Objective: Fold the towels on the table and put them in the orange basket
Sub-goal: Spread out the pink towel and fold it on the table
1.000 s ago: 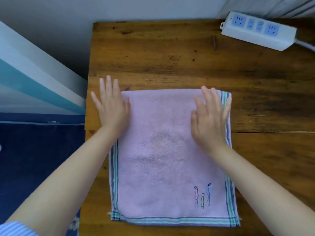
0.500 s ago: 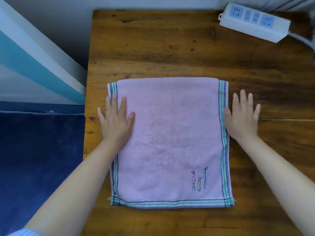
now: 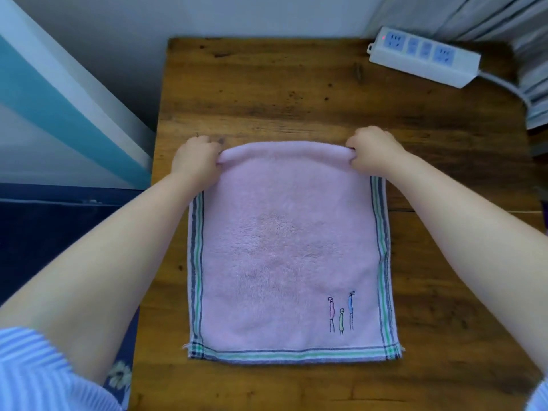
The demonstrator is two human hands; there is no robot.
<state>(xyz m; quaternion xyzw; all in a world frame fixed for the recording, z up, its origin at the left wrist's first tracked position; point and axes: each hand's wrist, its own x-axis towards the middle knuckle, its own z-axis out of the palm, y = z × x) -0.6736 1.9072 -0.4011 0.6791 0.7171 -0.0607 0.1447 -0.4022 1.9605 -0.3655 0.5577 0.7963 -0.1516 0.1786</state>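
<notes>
A: How will your towel (image 3: 284, 256) handle?
B: Soft and light, I'd judge; it lies flat on the table (image 3: 267, 93), striped hem nearest you. Take it at the far corners

A: And your hands?
B: Your left hand (image 3: 194, 157) and right hand (image 3: 372, 149) each pinch a far corner, grip closed, knuckles up

Left hand (image 3: 195, 157) and right hand (image 3: 372, 149) grip the pink towel's (image 3: 284, 247) far corners.

Bare worktop (image 3: 267, 93) lies open beyond the towel (image 3: 284, 247); a power strip (image 3: 424, 56) blocks the towel's far-right side.
</notes>
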